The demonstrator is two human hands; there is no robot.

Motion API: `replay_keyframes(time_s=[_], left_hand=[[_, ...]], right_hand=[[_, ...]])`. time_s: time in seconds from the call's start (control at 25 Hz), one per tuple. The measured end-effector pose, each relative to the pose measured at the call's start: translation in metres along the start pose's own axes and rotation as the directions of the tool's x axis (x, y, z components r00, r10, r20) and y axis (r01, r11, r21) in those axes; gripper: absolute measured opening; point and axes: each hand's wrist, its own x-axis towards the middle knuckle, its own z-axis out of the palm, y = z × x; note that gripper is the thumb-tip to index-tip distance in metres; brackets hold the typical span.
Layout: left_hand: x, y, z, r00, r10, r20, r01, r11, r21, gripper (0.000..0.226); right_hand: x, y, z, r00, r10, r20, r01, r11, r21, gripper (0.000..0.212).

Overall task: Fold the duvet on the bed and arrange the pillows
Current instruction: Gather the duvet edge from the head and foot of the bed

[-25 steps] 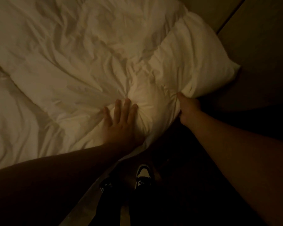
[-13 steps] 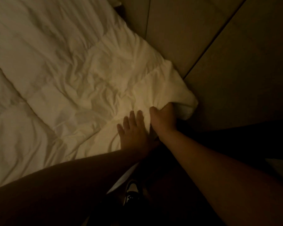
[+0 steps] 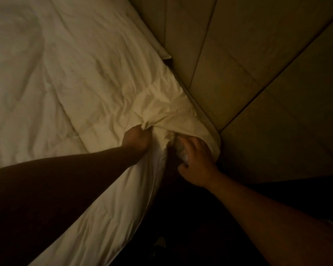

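A white, creased duvet (image 3: 96, 77) covers the bed and fills the left and middle of the dim head view. Its near corner lies bunched at the bed's edge beside the headboard. My left hand (image 3: 137, 138) is closed on a fold of the duvet at that corner, fingers buried in the cloth. My right hand (image 3: 195, 160) grips the tip of the same corner from the side, fingers curled into the fabric. A second layer of white cloth hangs down the bed's side below my left forearm. No pillow is clearly in view.
A padded beige headboard or wall panel (image 3: 258, 64) with seams rises along the right. The floor below (image 3: 181, 237) is dark; a shoe tip (image 3: 161, 242) shows faintly near the bottom.
The left hand went from lying flat on the duvet to clutching a fold. The right hand shifted its grip on the corner, which now lies closer to the headboard. The view moved right.
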Motion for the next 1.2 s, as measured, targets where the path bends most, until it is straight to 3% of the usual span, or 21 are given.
replay_keyframes(time_s=[0.08, 0.16, 0.2, 0.28, 0.4, 0.48, 0.6, 0.68, 0.76, 0.8, 0.84, 0.92, 0.96, 1.08, 1.2], left_hand=[[0.004, 0.002, -0.029, 0.995, -0.095, -0.017, 0.091, 0.983, -0.158, 0.047], [0.005, 0.003, -0.051, 0.988, -0.155, 0.022, 0.155, 0.943, -0.293, 0.047], [0.005, 0.002, -0.063, 0.987, -0.157, 0.038, 0.160, 0.919, -0.359, 0.048], [0.009, -0.010, -0.084, 0.987, -0.150, 0.065, 0.163, 0.869, -0.466, 0.056], [0.005, -0.020, -0.117, 0.985, -0.151, 0.083, 0.172, 0.837, -0.519, 0.054], [-0.007, -0.025, -0.143, 0.986, -0.151, 0.068, 0.165, 0.875, -0.454, 0.047], [-0.017, -0.040, -0.162, 0.991, -0.129, 0.022, 0.126, 0.908, -0.399, 0.055], [-0.024, -0.042, -0.169, 0.997, -0.014, -0.079, -0.025, 0.881, -0.473, 0.050], [-0.036, -0.039, -0.175, 0.974, 0.182, -0.138, -0.228, 0.828, -0.512, 0.033], [-0.039, -0.044, -0.173, 0.955, 0.241, -0.170, -0.294, 0.831, -0.473, 0.039], [-0.040, -0.052, -0.172, 0.951, 0.255, -0.177, -0.306, 0.864, -0.400, 0.060], [-0.042, -0.069, -0.178, 0.980, 0.169, -0.103, -0.184, 0.969, -0.167, 0.100], [-0.042, -0.082, -0.179, 0.993, 0.113, -0.034, -0.113, 0.993, -0.019, 0.108], [-0.034, -0.120, -0.199, 0.985, -0.028, 0.171, 0.003, 0.990, 0.144, 0.104], [-0.022, -0.153, -0.219, 0.933, -0.171, 0.316, 0.109, 0.973, 0.203, 0.077]], right_hand=[[0.001, -0.017, -0.004, 0.999, -0.002, 0.053, 0.015, 0.971, -0.237, 0.113], [0.011, -0.037, -0.006, 0.997, -0.013, -0.075, -0.018, 0.916, -0.401, 0.125], [0.021, -0.051, -0.009, 0.986, -0.028, -0.162, -0.047, 0.896, -0.441, 0.119], [0.040, -0.080, -0.014, 0.946, -0.073, -0.316, -0.086, 0.883, -0.462, 0.087], [0.068, -0.119, -0.028, 0.902, -0.190, -0.387, 0.016, 0.912, -0.410, 0.042], [0.083, -0.147, -0.037, 0.899, -0.290, -0.328, 0.152, 0.909, -0.388, 0.038], [0.104, -0.194, -0.054, 0.885, -0.429, -0.181, 0.307, 0.829, -0.467, 0.041], [0.112, -0.230, -0.059, 0.893, -0.445, -0.065, 0.363, 0.798, -0.481, 0.037], [0.117, -0.264, -0.063, 0.928, -0.372, 0.020, 0.349, 0.849, -0.397, 0.027], [0.119, -0.278, -0.065, 0.940, -0.340, 0.044, 0.330, 0.865, -0.377, 0.024], [0.122, -0.290, -0.066, 0.946, -0.319, 0.060, 0.317, 0.868, -0.383, 0.022], [0.126, -0.310, -0.069, 0.945, -0.319, 0.077, 0.323, 0.862, -0.390, 0.024], [0.128, -0.316, -0.071, 0.941, -0.328, 0.081, 0.334, 0.861, -0.385, 0.024], [0.140, -0.324, -0.073, 0.935, -0.339, 0.102, 0.349, 0.834, -0.428, 0.022], [0.158, -0.321, -0.080, 0.943, -0.297, 0.146, 0.330, 0.806, -0.491, 0.026]])
